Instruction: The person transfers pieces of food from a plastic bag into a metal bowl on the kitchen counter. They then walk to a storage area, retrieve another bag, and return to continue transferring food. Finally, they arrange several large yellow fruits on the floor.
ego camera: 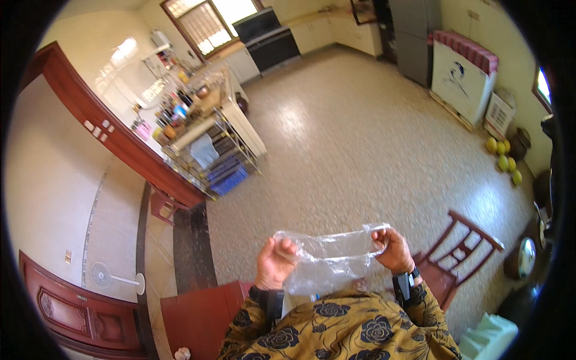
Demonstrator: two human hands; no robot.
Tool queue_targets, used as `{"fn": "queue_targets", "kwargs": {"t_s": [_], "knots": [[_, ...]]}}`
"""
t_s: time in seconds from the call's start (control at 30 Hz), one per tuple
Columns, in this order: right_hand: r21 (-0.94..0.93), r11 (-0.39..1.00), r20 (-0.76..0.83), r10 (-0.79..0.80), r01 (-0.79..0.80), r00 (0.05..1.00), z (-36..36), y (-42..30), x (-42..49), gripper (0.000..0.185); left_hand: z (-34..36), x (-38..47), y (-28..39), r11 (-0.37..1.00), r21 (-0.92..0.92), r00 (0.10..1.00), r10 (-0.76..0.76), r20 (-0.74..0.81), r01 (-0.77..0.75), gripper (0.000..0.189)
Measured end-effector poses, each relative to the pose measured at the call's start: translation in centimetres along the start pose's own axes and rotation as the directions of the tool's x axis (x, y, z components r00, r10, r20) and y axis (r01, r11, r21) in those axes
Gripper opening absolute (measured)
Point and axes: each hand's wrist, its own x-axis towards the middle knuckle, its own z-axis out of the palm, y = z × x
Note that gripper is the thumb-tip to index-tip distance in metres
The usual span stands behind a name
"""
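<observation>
A clear plastic bag (pixel 324 272) hangs in front of my body, its mouth stretched wide between both hands. My left hand (pixel 276 261) grips the left side of the rim, with fingertips curled inside the mouth. On the opposite side, my right hand (pixel 393 252) pinches the rim between thumb and fingers. Through the film the floor shows faintly, and I make out no contents. Below my left forearm lies a red-brown tabletop (pixel 198 317). A wooden chair (pixel 459 256) stands just beyond my right wrist.
A counter (pixel 229 105) crowded with bottles has a metal rack (pixel 225 157) at its end. Yellow-green fruits (pixel 502 150) lie by the right wall near a white chest freezer (pixel 463 78). A pedestal fan (pixel 105 275) stands left. A garlic bulb (pixel 182 353) sits on the tabletop.
</observation>
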Motion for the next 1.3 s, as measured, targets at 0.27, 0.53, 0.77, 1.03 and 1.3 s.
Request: {"fn": "queue_targets", "kwargs": {"t_s": [0.27, 0.53, 0.77, 1.03, 1.3], "knots": [[0.062, 0.993, -0.035, 0.107, -0.105, 0.994, 1.4, -2.4, 16.1, 0.016, -6.7, 8.0, 5.0, 0.997, -0.066, 0.998, 0.041, -0.055, -0.045, 0.017], [-0.019, 1.000, -0.047, -0.003, 0.003, 0.999, 1.5, -5.6, 32.2, 0.014, -12.6, 20.8, 8.8, 0.996, 0.064, 0.993, -0.059, -0.099, 0.065, 0.039], [-0.057, 0.997, 0.040, 0.051, -0.049, 0.998, 3.9, -11.1, 46.8, 0.019, -14.4, 37.4, 14.9, 0.992, 0.039, 0.992, -0.123, -0.002, 0.123, 0.053], [-0.159, 0.975, -0.026, 0.155, -0.157, 0.988, 2.0, -11.5, 64.4, 0.038, -19.8, 52.7, 21.4, 0.987, 0.142, 0.994, -0.058, -0.092, 0.071, 0.063], [-0.190, 0.911, 0.089, 0.388, -0.367, 0.917, 5.9, -11.6, 88.2, 0.043, -22.2, 67.1, 32.1, 0.963, 0.245, 0.964, 0.163, -0.212, -0.109, 0.068]]}}
